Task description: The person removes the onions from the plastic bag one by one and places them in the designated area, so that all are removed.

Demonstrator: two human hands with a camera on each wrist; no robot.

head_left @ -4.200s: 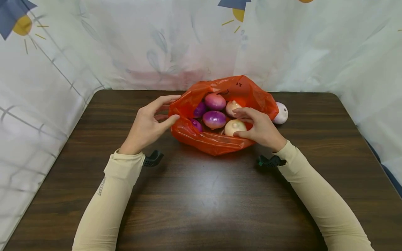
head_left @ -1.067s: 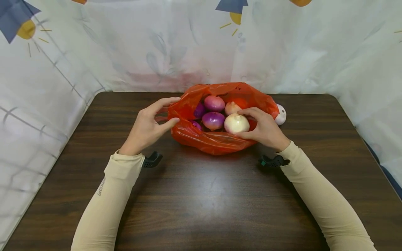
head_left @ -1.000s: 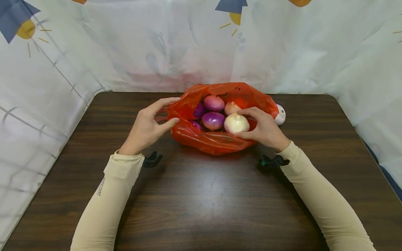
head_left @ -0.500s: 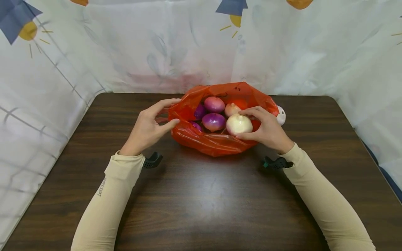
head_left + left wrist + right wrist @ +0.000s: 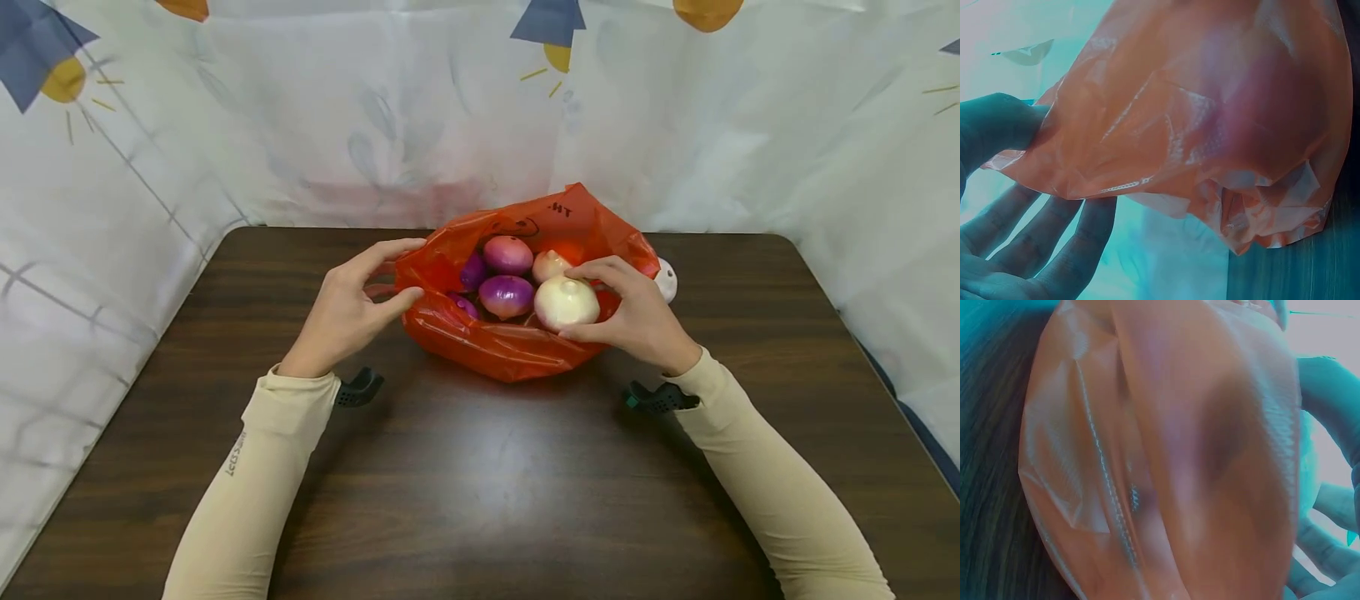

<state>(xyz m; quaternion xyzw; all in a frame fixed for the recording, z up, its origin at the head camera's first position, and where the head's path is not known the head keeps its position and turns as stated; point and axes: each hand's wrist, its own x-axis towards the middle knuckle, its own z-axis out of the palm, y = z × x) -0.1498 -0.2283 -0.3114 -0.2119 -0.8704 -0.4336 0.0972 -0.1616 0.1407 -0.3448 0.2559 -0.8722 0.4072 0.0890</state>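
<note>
A red plastic bag (image 5: 502, 354) lies with its mouth spread, holding several purple onions (image 5: 506, 297) and a smaller pale onion (image 5: 550, 265). My right hand (image 5: 633, 312) grips a large white onion (image 5: 566, 302) between thumb and fingers at the bag's front right. My left hand (image 5: 348, 304) holds the bag's left rim, thumb and index finger apart. In the left wrist view, the bag's edge covers the fingertips of the left hand (image 5: 1041, 244). The bag wall (image 5: 1166, 456) fills most of the right wrist view and hides the held onion there.
A white round object with dark spots (image 5: 666, 280) sits at the bag's right side, partly hidden. The dark wooden table (image 5: 487, 500) extends toward me. A patterned white curtain (image 5: 315, 108) hangs behind its far edge.
The white onion has come up from lower in the bag, in my right hand, and shows more fully. The bag's far rim stands higher than half a second ago. My left hand keeps its hold.
</note>
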